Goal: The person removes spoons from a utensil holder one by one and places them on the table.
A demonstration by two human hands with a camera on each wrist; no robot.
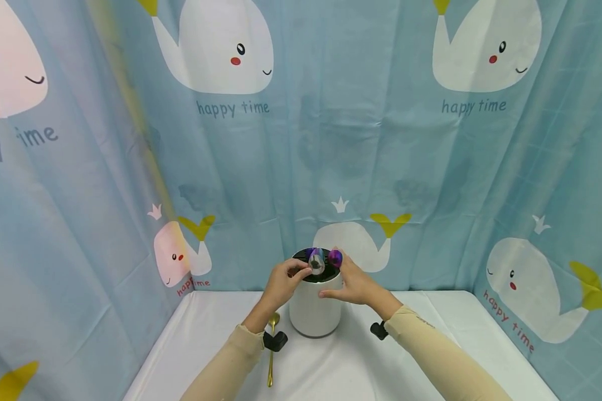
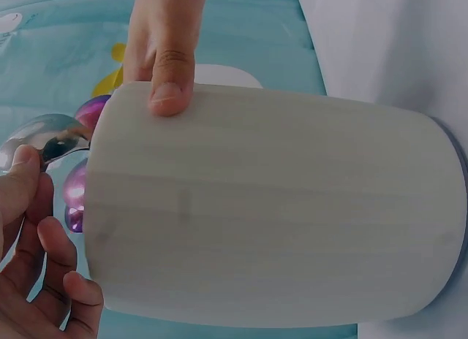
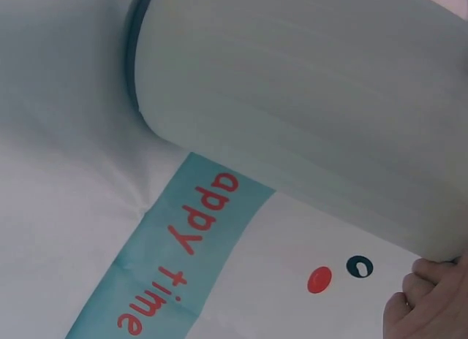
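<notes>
A white cylindrical utensil holder (image 1: 314, 312) with a black inside stands upright on the table. My left hand (image 1: 283, 284) is at its rim, pinching the bowl of a silver spoon (image 2: 62, 138) between thumb and fingers. The spoon's lower part is hidden inside the holder. Around the upper side of the holder, my right hand (image 1: 357, 283) holds it, thumb (image 2: 170, 98) on the near face and fingers toward the far side. Shiny purple utensil heads (image 1: 335, 258), probably spoons, stick out beside the silver one.
A gold spoon (image 1: 270, 359) lies on the white tablecloth (image 1: 361, 367), left of the holder and partly hidden by the left wrist's black camera (image 1: 275, 341). Behind and beside the table hangs a blue curtain (image 1: 341, 150) with whale prints.
</notes>
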